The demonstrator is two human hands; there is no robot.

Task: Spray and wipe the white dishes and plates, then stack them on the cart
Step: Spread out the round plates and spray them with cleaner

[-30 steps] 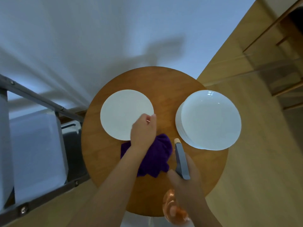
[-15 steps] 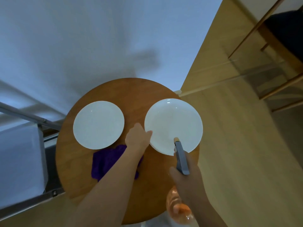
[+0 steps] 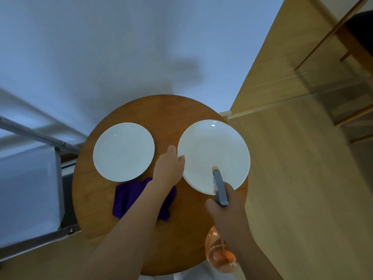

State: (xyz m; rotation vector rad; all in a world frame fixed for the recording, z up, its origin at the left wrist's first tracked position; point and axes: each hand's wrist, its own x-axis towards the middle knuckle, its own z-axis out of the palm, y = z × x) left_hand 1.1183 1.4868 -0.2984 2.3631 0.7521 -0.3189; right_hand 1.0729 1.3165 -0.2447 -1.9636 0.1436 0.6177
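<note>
Two white plates lie on a round wooden table. The smaller plate is on the left. The larger plate is on the right, on top of a stack. My left hand grips the larger plate's left rim, thumb on top. My right hand holds a spray bottle with a grey head and orange body, its nozzle over that plate's near part. A purple cloth lies crumpled on the table under my left forearm.
The metal cart with a white top surface stands to the left of the table. A white wall rises behind. Wooden floor and wooden chair legs are to the right.
My left hand left the smaller plate and cloth and moved right to the larger plate's rim. The view shifted, so the table sits lower left. The spray bottle stays pointed at the larger plate.
</note>
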